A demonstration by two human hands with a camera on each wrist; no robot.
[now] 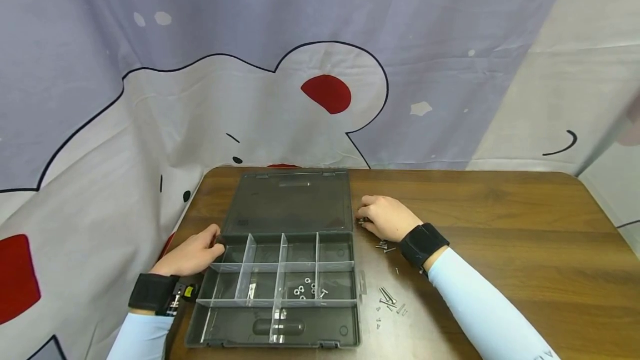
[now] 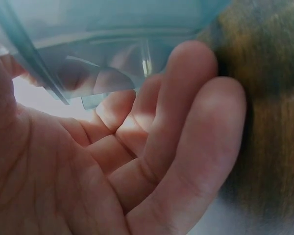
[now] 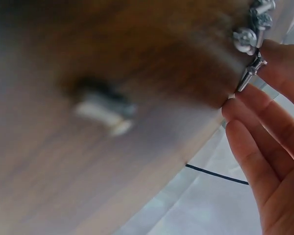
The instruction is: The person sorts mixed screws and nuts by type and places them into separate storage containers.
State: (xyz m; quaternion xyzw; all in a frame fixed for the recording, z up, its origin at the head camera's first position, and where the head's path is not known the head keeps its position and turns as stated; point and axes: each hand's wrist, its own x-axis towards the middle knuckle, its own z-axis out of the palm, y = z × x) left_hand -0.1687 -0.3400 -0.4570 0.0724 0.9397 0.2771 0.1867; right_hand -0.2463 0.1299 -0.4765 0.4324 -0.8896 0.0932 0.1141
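Just small silver screws (image 3: 252, 29) at right hand (image 1: 387, 217) fingertips, beside grey organizer box (image 1: 280, 260)

left hand (image 2: 112, 161): palm cut off by the frame's left and bottom edges
organiser box (image 2: 103, 44): blurred, only a corner shows
screws (image 3: 255, 29): cut off at top edge
blurred object (image 3: 105, 105): unidentifiable
fasteners (image 1: 306, 289): too small to tell
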